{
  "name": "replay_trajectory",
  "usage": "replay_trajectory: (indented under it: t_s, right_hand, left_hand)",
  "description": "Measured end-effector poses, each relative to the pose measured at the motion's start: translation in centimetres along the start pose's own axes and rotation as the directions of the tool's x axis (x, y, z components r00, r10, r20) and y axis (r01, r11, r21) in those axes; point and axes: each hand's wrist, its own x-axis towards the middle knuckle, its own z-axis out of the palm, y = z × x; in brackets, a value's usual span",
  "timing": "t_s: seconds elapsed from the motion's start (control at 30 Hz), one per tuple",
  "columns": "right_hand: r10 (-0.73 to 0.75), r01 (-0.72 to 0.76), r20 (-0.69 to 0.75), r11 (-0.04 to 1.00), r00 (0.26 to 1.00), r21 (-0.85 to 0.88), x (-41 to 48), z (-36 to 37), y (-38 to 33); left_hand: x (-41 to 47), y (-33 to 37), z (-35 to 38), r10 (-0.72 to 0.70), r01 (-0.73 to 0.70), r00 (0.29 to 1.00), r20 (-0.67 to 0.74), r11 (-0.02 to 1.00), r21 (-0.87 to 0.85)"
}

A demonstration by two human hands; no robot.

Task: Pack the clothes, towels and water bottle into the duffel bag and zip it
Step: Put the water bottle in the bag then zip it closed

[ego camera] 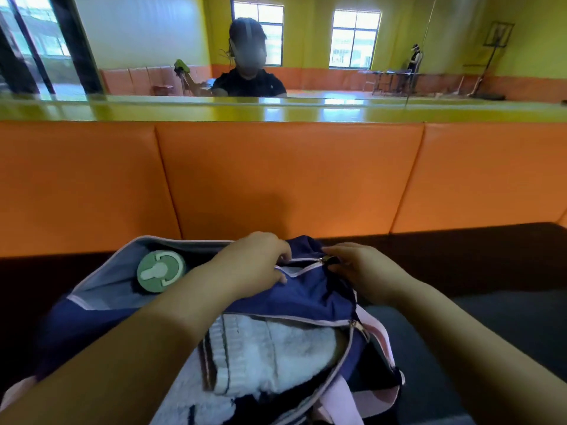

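Right hand [357,266]: fingers curled, pinching the zip pull [329,261] at the far right end of the duffel bag [306,299]. Left hand [257,262]: fingers curled onto the navy fabric just left of the pull, gripping it. This is judged to be bracing the track so the slider can run. The zip line between the hands gapes slightly. Nearer, the main opening lies unzipped, and a white towel [276,348] with dark stripes fills it. The water bottle [161,271], green lid towards the camera, sits in the bag's left end. The bag rests on a dark surface [491,271] before orange padding [291,179]. Zipping is judged barely begun.
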Motion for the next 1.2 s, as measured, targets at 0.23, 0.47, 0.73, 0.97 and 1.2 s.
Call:
replay_trajectory:
  t_s: [0.23,0.47,0.73,0.97,1.2]
  right_hand:
    - [0.032,-0.03,-0.027,0.996,0.999,0.079,1.2,-1.3,1.1]
    - [0.042,-0.021,-0.033,0.877,0.999,0.479,1.6,-2.5,1.6]
    - [0.066,-0.034,-0.065,0.917,0.996,0.398,0.8,-0.9,2.5]
    - [-0.001,0.007,-0.1,0.998,0.995,0.065,1.0,0.1,1.3]
    - [0.07,-0.085,-0.086,0.98,0.994,-0.181,0.7,0.6,0.8]
  left_hand:
    - [4.0,2.0,1.1,-0.008,0.008,1.0,-0.006,1.0,0.016]
    - [5.7,3.8,2.1,0.043,-0.056,0.987,-0.155,0.995,-0.081]
    - [5.6,3.7,3.2,-0.144,0.022,0.961,-0.235,0.891,-0.453]
    - [3.5,2.0,1.8,-0.243,0.104,0.927,-0.288,0.9,-0.424]
    - [-1.8,-4.1,-1.5,-0.376,0.246,0.842,-0.387,0.906,-0.345]
